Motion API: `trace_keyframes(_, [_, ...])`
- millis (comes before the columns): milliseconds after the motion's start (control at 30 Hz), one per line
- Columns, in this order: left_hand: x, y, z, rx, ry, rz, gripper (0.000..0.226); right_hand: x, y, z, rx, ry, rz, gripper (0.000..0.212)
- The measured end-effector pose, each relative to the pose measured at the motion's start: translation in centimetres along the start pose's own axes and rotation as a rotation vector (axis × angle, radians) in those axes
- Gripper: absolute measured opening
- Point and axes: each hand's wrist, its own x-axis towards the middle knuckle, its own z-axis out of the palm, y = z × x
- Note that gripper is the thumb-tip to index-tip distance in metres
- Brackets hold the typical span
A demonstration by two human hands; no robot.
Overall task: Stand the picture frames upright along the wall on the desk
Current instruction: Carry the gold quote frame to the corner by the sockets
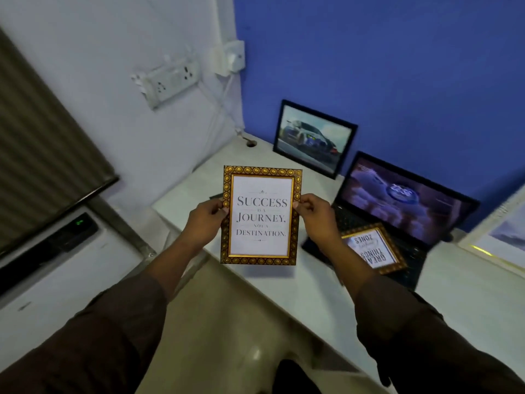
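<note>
A gold-patterned picture frame (260, 216) with the words "Success is a journey, not a destination" hangs upright in the air over the desk's front edge. My left hand (205, 220) grips its left side and my right hand (314, 216) grips its right side. A black-framed car picture (314, 138) stands upright against the blue wall. A second gold frame (373, 248) lies flat on the laptop's keyboard, its text upside down to me. A white-framed picture (502, 237) shows at the right edge.
An open laptop (403, 206) with a lit screen sits on the white desk (468, 294) near the blue wall. A socket board (170, 81) and a plugged adapter (231, 56) with a cable are on the left wall. A white appliance (56, 265) stands to the left.
</note>
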Motion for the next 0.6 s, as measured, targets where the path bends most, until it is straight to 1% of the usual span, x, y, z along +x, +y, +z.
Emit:
trace_keyframes(200, [4.7, -1.4, -4.7, -0.027, 0.094, -0.052, 0.017, 6.2, -3.9, 4.9, -0.026, -0.096, -0.056, 0.013])
trace_keyframes(433, [11.1, -1.5, -7.2, -0.045, 0.174, -0.094, 0.014, 14.4, -6.1, 8.9, -0.02, -0.164, -0.096, 0.009])
trace_keyframes(600, [16.2, -1.7, -8.3, 0.008, 0.211, -0.11, 0.015, 20.0, -7.0, 11.2, -0.038, -0.199, -0.105, 0.007])
